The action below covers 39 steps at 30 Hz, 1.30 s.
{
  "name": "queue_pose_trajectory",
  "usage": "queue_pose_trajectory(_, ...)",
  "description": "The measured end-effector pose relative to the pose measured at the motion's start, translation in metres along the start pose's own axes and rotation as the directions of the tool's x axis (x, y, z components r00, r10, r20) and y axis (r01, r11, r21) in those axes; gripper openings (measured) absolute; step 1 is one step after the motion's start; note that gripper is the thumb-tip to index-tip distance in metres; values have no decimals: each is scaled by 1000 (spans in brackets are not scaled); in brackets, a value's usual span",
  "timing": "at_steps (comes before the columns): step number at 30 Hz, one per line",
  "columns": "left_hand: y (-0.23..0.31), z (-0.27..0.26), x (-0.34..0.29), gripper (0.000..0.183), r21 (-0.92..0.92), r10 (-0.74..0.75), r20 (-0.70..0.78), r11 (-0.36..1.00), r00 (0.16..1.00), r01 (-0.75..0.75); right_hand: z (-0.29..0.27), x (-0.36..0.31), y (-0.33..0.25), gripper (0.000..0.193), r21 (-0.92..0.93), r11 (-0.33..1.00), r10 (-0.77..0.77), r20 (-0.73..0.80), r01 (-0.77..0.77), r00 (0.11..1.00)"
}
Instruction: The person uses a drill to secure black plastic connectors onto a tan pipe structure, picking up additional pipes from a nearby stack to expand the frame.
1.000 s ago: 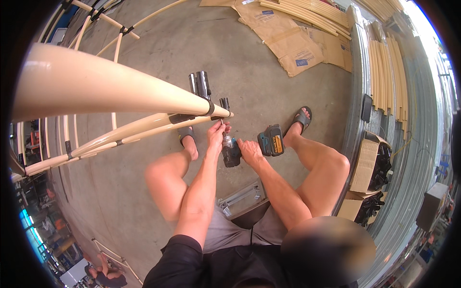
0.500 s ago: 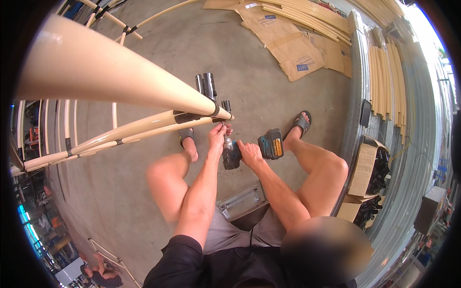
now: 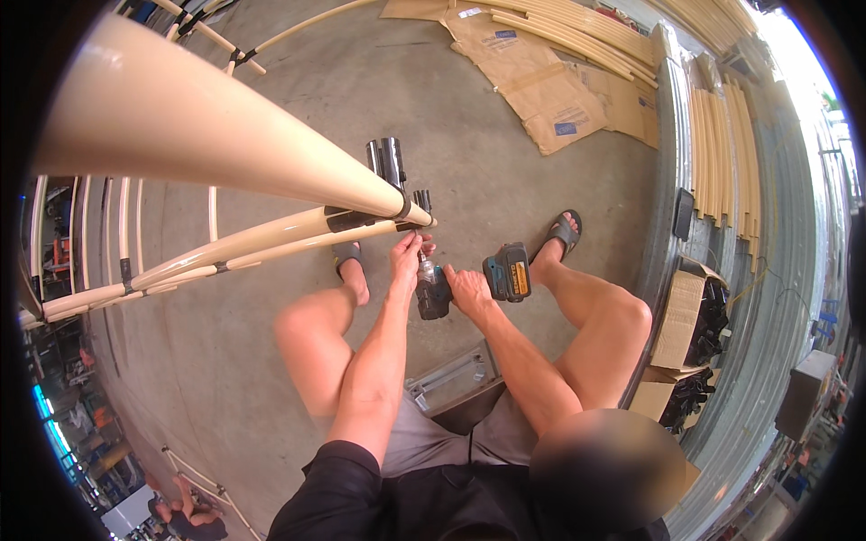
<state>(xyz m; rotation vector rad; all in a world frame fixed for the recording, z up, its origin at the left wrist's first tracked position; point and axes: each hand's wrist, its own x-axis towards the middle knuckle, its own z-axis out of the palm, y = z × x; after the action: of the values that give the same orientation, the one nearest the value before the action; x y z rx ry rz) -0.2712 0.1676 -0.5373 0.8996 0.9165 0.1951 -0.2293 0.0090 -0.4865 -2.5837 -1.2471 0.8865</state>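
My right hand (image 3: 469,288) is wrapped round the handle of a cordless drill (image 3: 433,296), whose battery (image 3: 514,272) sticks out to the right. The drill's front end points up toward a black metal pipe joint (image 3: 410,224) near the end of a cream pipe frame (image 3: 307,245). My left hand (image 3: 406,257) is closed at the drill's tip, just below that joint. What its fingertips pinch is too small and hidden to make out. Other black joint pieces (image 3: 388,162) stand up from the frame beyond it.
A large cream pipe (image 3: 180,117) crosses the upper left. Flattened cardboard (image 3: 541,86) and loose cream pipes (image 3: 577,41) lie ahead. At right are metal rails (image 3: 767,334) and an open box (image 3: 681,316) of black parts. Another person (image 3: 189,514) is at lower left.
Almost nothing differs. The drill and both hands have shifted very slightly left, still at the same joint.
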Motion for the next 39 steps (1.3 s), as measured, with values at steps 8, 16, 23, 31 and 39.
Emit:
queue_pose_trajectory(8, -1, -1, 3, 22, 69, -13, 7, 998, 1000, 13, -2, 0, -2, 54, -7, 1000, -4, 10, 4, 1000)
queue_pose_trajectory(16, 1, 2, 0, 28, 31, -35, 0, 999, 999, 35, -2, -1, 2, 57, -17, 1000, -23, 29, 23, 999)
queue_pose_trajectory(23, 14, -14, -35, 33, 89, -153, -4, 984, 988, 152, -1, -29, -6, 59, 3, 991, -134, 48, 134, 990)
queue_pose_trajectory(31, 184, 49, -163, 31, -9, 68, 297, 998, 953, -69, -149, -115, -57, 59, 158, 953, -217, -241, 259, 946)
queue_pose_trajectory(39, 227, 67, -209, 31, -122, 250, 295, 967, 922, -223, -182, -144, -88, 64, 219, 913, -239, -395, 344, 887)
